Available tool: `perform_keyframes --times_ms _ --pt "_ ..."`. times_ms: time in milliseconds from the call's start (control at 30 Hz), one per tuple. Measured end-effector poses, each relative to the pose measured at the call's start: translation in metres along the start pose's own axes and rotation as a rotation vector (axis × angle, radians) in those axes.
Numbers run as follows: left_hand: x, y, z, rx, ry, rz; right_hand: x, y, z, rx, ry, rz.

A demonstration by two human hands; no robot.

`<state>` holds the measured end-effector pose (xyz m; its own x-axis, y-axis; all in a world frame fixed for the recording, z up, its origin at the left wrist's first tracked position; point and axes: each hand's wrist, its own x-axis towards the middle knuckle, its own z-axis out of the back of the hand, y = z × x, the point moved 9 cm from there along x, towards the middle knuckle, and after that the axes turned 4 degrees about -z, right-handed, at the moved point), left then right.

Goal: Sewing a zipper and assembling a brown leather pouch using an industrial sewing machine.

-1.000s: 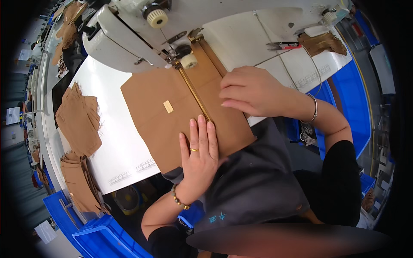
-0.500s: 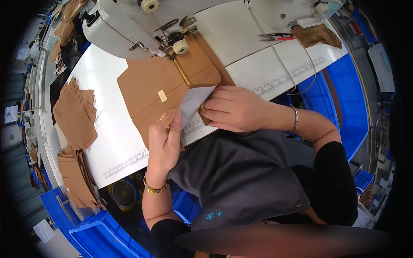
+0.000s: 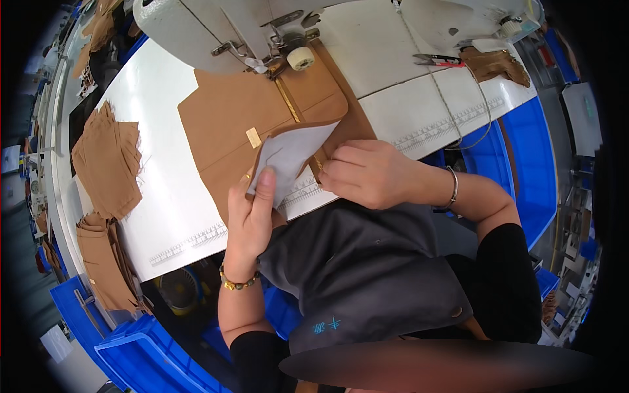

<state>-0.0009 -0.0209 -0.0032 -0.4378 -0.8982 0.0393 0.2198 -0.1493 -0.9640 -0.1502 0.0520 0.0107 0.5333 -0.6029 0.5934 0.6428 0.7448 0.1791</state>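
Note:
A brown fabric or leather panel (image 3: 226,108) lies under the presser foot of a white sewing machine (image 3: 203,29). A gold zipper (image 3: 288,101) runs along it from the foot toward me. My left hand (image 3: 252,213) pinches the panel's near flap, thumb on top, folding it back so its pale grey lining (image 3: 295,150) shows. Beside the flap, my right hand (image 3: 367,173) has its fingers closed at the near end of the zipper and brown edge; the fingertips are partly hidden. A small gold plate (image 3: 253,137) sits on the panel.
Stacks of brown pieces (image 3: 108,160) lie on the left of the white table (image 3: 167,216), with more (image 3: 108,265) at its edge. Thread snippers (image 3: 439,61) and a brown bundle (image 3: 495,65) are at right. Blue bins (image 3: 531,157) flank the table.
My left hand has turned the flap further over, baring more lining, and its thumb now lies on the lining. My right hand has shifted slightly toward me. The whole view has moved a little.

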Motion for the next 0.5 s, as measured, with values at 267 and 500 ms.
perform_keyframes --times_ms 267,500 --pt "0.001 -0.001 0.002 -0.037 -0.029 -0.025 0.003 -0.003 0.009 0.023 -0.042 -0.044" --pt "0.000 -0.001 -0.001 -0.034 0.003 0.005 0.001 -0.005 0.011 0.044 0.037 -0.061"
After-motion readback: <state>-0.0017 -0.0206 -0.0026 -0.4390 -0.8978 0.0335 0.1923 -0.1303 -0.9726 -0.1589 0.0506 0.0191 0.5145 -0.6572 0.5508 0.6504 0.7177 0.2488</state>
